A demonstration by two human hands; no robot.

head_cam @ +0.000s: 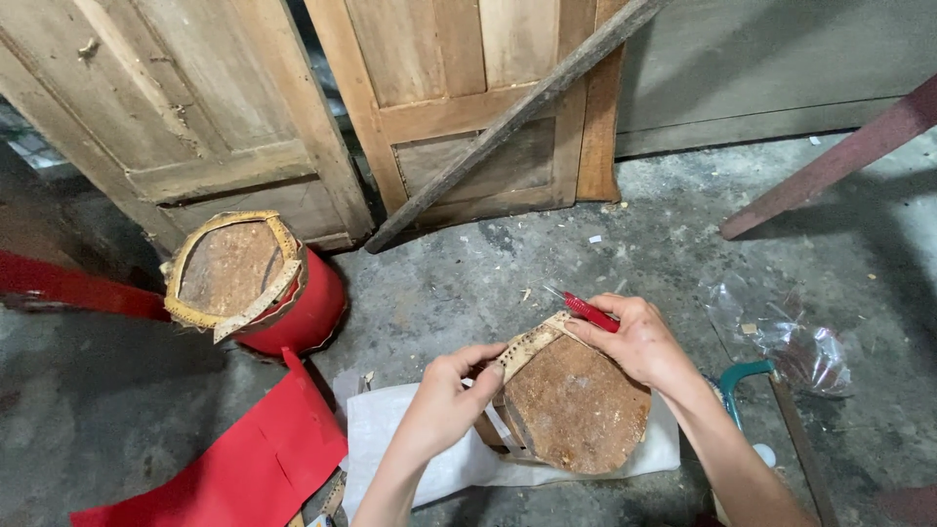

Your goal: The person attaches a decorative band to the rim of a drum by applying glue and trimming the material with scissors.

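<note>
Both hands work on a small drum-like piece on a concrete floor: the left hand (444,402) is closed in a pinch on the pale perforated rim strip (532,344), while the right hand (639,340) is clamped around a red-handled awl (586,310), its tip pointing up and left, away from the piece. Between them sits the brown drum body (576,405), tilted toward the camera and resting on a white cloth (390,429). It looks stiff and fairly light, its face rough and grippy; the thin strip seems bendable and likely to tear at its holes, so the solid edge appears the safer hold. A finished red-wrapped drum (256,281) stands well apart to the left, near a red sheet (244,468), weathered wooden doors (293,107) and a green-framed saw (742,376) at the right wrist.
</note>
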